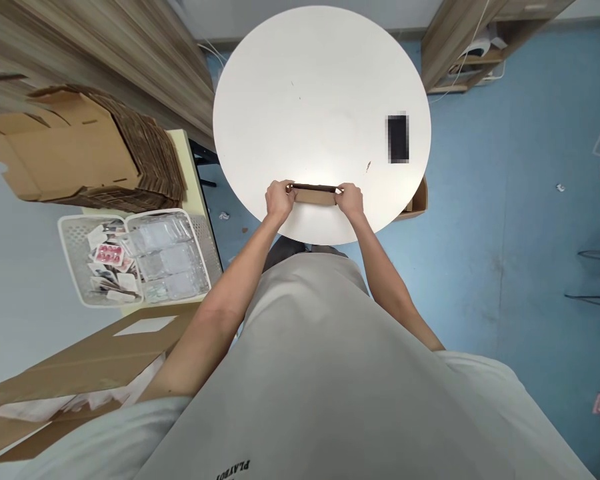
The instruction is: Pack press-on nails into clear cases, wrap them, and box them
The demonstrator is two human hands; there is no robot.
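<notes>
A small flat cardboard box (315, 195) lies on the near edge of a round white table (320, 87). My left hand (279, 199) grips its left end with the fingers curled over the top. My right hand (351, 198) grips its right end the same way. Both hands press the box against the tabletop. A dark strip shows along the box's upper edge.
A dark phone (398, 138) lies on the table's right side. To the left, a stack of flat cardboard blanks (90, 147) sits above a white basket (135, 257) of small packets. A large cardboard sheet (80, 367) lies lower left. A cardboard box (416, 200) stands under the table's right edge.
</notes>
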